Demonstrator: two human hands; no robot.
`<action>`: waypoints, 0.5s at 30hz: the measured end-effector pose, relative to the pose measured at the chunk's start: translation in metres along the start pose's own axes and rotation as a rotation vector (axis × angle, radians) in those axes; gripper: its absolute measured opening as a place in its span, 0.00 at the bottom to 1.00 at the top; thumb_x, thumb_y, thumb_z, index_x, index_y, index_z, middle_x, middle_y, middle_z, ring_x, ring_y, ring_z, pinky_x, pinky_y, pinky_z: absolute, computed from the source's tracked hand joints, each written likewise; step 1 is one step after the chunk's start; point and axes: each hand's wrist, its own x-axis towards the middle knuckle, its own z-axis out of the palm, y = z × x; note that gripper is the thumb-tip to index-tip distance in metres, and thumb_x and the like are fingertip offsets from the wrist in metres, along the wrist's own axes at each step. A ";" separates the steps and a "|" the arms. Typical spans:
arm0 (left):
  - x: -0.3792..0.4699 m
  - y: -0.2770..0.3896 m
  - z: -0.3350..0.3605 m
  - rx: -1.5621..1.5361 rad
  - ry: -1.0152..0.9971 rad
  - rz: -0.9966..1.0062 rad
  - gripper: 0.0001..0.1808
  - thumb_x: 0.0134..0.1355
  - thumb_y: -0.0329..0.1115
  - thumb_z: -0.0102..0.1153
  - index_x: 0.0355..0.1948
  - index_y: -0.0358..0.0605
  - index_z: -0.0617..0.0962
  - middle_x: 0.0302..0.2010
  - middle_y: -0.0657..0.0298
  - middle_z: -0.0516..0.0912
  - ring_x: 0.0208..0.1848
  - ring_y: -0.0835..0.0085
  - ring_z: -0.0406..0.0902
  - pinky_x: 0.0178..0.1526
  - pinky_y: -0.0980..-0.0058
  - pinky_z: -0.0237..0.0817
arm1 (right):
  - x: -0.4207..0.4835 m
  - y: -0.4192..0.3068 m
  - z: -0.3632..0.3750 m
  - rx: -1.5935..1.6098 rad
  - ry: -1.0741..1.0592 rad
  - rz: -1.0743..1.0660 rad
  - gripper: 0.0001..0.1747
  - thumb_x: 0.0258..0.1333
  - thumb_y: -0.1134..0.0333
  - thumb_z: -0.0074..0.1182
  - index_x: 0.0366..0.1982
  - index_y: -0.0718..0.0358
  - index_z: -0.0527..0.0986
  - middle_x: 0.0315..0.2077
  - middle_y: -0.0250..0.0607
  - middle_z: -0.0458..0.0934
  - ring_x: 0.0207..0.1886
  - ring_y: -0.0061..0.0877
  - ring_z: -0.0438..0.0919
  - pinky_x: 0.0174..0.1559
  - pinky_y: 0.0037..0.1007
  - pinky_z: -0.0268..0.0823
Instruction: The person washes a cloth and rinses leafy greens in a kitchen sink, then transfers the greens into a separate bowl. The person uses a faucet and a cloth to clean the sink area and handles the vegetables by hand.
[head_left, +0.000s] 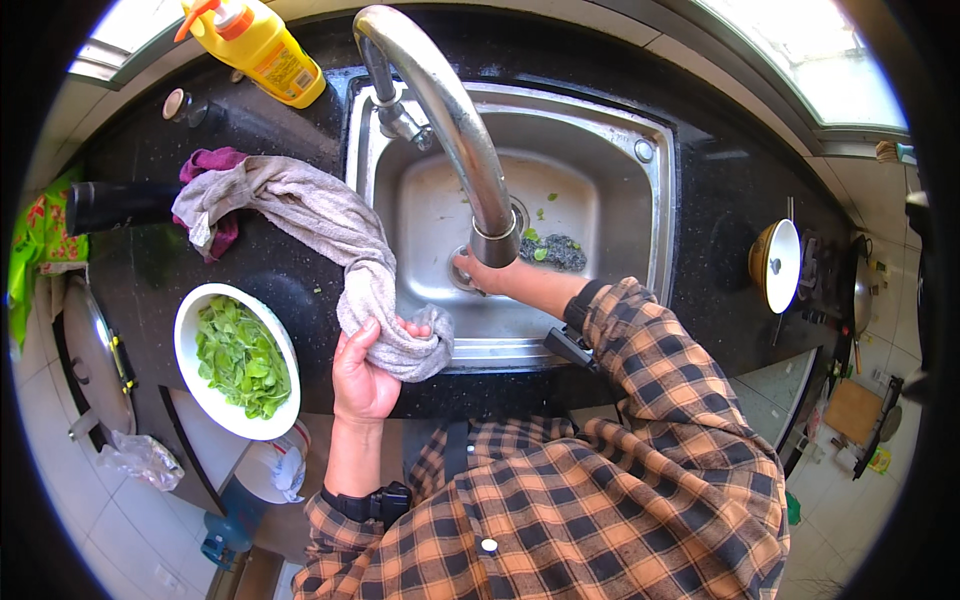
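My left hand (367, 379) grips the end of a long, twisted grey towel (319, 210) at the front left corner of the stainless steel sink (491, 352). From there the towel runs back over the counter, where it lies on a purple cloth (214, 161). Inside the sink, the fingers of my right hand (486, 276) reach to a round drain fitting (459, 268). The curved metal faucet (457, 120) hides part of that hand, so its grip is unclear. Right of it sits a dark mesh scouring pad (566, 253) with bits of green leaf on and around it.
A white bowl (184, 352) of green leaves (244, 360) stands at the counter's left front edge. Farther back are a yellow pump bottle (262, 56), a small jar (184, 107) and a dark cylinder (120, 206). At right, a bowl (784, 262) rests on the black counter (712, 315).
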 end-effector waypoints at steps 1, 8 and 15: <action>0.000 0.000 0.001 0.001 -0.004 0.001 0.14 0.63 0.31 0.48 0.48 0.36 0.71 0.34 0.54 0.79 0.39 0.59 0.78 0.51 0.51 0.69 | 0.004 -0.003 0.001 -0.037 -0.017 0.000 0.16 0.49 0.64 0.54 0.42 0.56 0.75 0.39 0.43 0.78 0.47 0.37 0.76 0.49 0.38 0.67; -0.001 0.002 0.000 -0.014 0.013 0.008 0.13 0.63 0.31 0.48 0.47 0.36 0.72 0.34 0.54 0.79 0.39 0.59 0.79 0.51 0.52 0.70 | 0.026 0.024 0.016 0.121 0.148 -0.083 0.11 0.45 0.63 0.53 0.31 0.60 0.77 0.24 0.40 0.79 0.27 0.33 0.79 0.30 0.33 0.70; 0.000 0.005 -0.002 -0.006 -0.001 0.008 0.13 0.63 0.31 0.48 0.47 0.36 0.72 0.34 0.54 0.79 0.39 0.58 0.79 0.51 0.52 0.70 | 0.025 0.059 -0.013 1.170 -0.182 0.177 0.12 0.47 0.58 0.56 0.19 0.58 0.73 0.18 0.30 0.73 0.19 0.16 0.71 0.20 0.20 0.59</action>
